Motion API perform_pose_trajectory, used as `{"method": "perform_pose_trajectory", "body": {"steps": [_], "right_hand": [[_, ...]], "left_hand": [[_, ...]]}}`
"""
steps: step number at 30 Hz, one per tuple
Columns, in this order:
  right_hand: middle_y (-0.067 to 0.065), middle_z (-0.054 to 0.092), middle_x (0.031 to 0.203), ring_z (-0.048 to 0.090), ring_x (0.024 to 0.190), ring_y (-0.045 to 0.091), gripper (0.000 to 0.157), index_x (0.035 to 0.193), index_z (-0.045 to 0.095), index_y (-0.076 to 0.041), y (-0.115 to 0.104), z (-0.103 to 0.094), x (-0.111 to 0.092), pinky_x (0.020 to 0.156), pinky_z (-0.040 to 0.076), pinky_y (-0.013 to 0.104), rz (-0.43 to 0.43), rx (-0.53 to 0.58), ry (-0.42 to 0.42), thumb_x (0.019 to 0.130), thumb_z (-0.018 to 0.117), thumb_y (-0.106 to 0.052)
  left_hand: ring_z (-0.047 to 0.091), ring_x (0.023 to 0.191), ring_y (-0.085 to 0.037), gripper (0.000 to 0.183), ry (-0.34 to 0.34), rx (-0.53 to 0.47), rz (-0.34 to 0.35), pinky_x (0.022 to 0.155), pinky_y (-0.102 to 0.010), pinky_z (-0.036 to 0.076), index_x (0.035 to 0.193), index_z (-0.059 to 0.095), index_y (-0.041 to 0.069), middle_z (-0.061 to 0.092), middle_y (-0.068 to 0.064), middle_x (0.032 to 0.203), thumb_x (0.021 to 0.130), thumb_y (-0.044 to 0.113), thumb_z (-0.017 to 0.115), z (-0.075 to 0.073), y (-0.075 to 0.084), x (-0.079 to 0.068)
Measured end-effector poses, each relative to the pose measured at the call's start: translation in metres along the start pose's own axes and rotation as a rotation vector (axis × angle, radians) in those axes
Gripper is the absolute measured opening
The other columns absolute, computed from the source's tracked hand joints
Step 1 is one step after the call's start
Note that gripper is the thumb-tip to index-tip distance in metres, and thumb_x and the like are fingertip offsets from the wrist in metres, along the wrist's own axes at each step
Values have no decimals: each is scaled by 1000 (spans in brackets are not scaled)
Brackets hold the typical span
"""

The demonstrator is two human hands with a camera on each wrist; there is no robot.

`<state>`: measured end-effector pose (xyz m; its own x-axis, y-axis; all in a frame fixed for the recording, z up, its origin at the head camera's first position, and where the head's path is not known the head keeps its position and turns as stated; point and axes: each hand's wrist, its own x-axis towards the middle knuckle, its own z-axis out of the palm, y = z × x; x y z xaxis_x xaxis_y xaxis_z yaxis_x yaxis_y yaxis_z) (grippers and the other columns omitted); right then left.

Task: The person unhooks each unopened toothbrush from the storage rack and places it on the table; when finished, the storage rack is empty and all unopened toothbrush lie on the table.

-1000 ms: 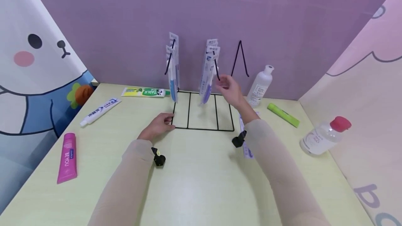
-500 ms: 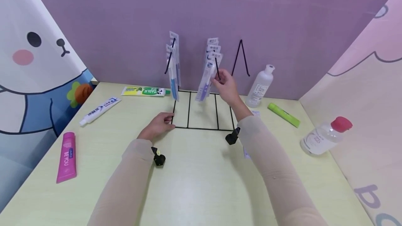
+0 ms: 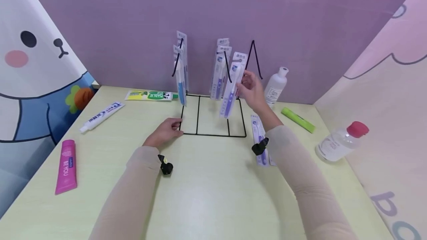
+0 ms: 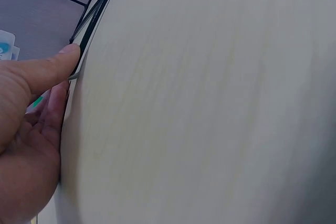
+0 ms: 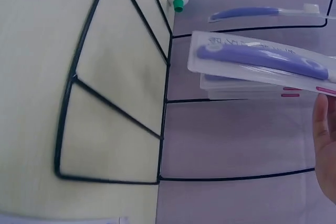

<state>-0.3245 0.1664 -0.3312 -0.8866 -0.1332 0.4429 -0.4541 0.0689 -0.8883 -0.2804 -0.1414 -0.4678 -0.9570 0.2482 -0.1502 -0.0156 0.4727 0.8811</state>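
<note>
Packaged toothbrush [image 3: 232, 85] off the hooks [image 3: 227, 66], tilted before the wire rack [image 3: 213, 135].
Our right hand [image 3: 252, 91] pinches its edge, our left hand [image 3: 164, 131] the rack's base (steadying it, we judge); best we leave the top slot [image 3: 237, 60] free.

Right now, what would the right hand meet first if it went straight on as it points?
Past its held toothbrush pack, the right hand would probably meet the middle hook or its hanging packs; depth is unclear.
</note>
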Motion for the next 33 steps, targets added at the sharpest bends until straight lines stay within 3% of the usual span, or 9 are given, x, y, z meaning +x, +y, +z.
{"method": "perform_pose_trajectory", "body": {"steps": [7, 14, 21, 26, 33], "right_hand": [[21, 55, 101, 58, 77, 29, 49, 131, 35, -3, 10, -16, -34, 63, 52, 42, 197, -132, -139, 86, 54, 4], [23, 49, 100, 57, 69, 29, 57, 134, 21, -1, 26, -32, -74, 65, 51, 48, 497, -76, -252, 86, 49, 8], [19, 50, 89, 58, 70, 30, 55, 127, 21, -1, 40, -42, -112, 72, 48, 52, 748, 3, -405, 84, 53, 6], [17, 51, 86, 58, 71, 29, 53, 124, 25, 1, 45, -38, -131, 72, 50, 47, 845, -17, -494, 82, 58, 4], [20, 57, 81, 59, 70, 29, 46, 117, 36, 6, 47, -35, -142, 66, 52, 39, 879, -164, -549, 79, 62, 3]], "left_hand": [[38, 113, -27, 57, -5, 1, -11, 96, -40, 32, 136, 38, 1, 40, -16, 124, 84, 6, 63, -1, -1, 0], [37, 117, -28, 57, -1, 4, -21, 98, -40, 31, 136, 38, 3, 39, -16, 127, 84, 7, 63, -2, 0, 0], [36, 118, -28, 58, -12, 5, -33, 98, -40, 30, 137, 37, 5, 39, -16, 129, 85, 8, 63, -3, 0, 0], [37, 117, -27, 59, -8, 2, -33, 98, -40, 31, 137, 38, 4, 40, -15, 127, 84, 7, 64, -3, -1, 2], [36, 117, -28, 58, -14, 5, -27, 98, -40, 30, 136, 37, 2, 40, -17, 128, 84, 6, 63, -3, 0, 3]]}}
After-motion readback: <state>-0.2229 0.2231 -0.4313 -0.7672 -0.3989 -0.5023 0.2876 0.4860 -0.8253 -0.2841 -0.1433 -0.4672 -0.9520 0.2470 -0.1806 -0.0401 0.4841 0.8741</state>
